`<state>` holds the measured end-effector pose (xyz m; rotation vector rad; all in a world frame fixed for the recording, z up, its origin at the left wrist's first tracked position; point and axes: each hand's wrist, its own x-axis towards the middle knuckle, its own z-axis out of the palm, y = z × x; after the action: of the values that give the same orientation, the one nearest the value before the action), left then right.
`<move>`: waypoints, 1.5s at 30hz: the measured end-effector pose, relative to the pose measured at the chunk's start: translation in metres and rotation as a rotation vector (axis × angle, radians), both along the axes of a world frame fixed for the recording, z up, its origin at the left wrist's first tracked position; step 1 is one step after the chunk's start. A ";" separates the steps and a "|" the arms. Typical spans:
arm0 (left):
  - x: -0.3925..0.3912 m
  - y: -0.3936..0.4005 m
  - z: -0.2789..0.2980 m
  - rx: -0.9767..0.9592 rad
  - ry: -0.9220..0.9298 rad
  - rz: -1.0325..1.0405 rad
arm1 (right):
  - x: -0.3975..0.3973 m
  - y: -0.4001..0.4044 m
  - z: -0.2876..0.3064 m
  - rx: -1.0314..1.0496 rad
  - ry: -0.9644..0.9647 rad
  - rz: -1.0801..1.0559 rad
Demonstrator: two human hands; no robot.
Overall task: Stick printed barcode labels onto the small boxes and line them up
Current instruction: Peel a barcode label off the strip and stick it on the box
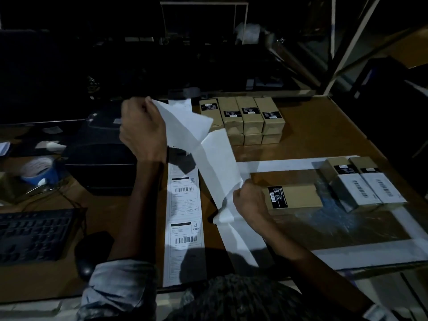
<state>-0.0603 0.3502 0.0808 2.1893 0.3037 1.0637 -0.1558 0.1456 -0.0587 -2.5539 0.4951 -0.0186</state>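
Note:
My left hand (141,129) is raised and pinches the top corner of a white sheet (185,122). My right hand (251,202) grips the lower end of a long blank backing strip (217,167) that joins that sheet. A strip of printed barcode labels (184,202) lies flat on the brown table, running toward me. One tan box with a black sticker (293,196) lies on its side just right of my right hand. Two boxes with white barcode labels (368,187) stand side by side at the right. A block of unlabelled tan boxes (245,119) sits behind.
A black label printer (102,163) stands left of the strip. A blue tape roll (39,171), a keyboard (32,235) and a mouse (84,269) are at the left. White tape lines (284,165) mark a rectangle on the table (324,135); clear plastic wrap (328,218) lies inside it.

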 end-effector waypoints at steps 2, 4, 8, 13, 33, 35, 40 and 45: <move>-0.001 0.006 0.005 -0.029 -0.028 0.082 | 0.001 0.001 -0.001 0.015 0.027 -0.011; -0.003 0.013 0.008 -0.067 -0.061 0.135 | 0.004 0.002 0.000 0.084 0.055 -0.047; -0.006 0.020 0.005 -0.115 -0.095 0.127 | 0.011 0.007 0.003 0.235 0.070 -0.058; -0.019 0.005 -0.011 -0.090 -0.091 -0.053 | 0.022 0.018 0.013 0.443 -0.051 -0.042; -0.087 -0.052 -0.089 0.509 -0.249 -0.610 | -0.032 0.013 0.073 1.218 -0.023 -0.145; -0.094 -0.057 -0.097 0.570 -0.273 -0.666 | -0.037 0.010 0.075 1.245 -0.052 -0.152; -0.103 -0.072 -0.106 0.457 -0.363 -0.851 | -0.048 0.002 0.079 1.238 -0.197 -0.262; -0.111 -0.080 -0.099 0.218 -0.319 -0.998 | -0.062 -0.019 0.078 1.160 -0.257 -0.319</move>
<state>-0.1716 0.2703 -0.0180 1.8867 -0.9872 0.8300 -0.2173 0.1271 0.0194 -1.3082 0.5735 -0.1308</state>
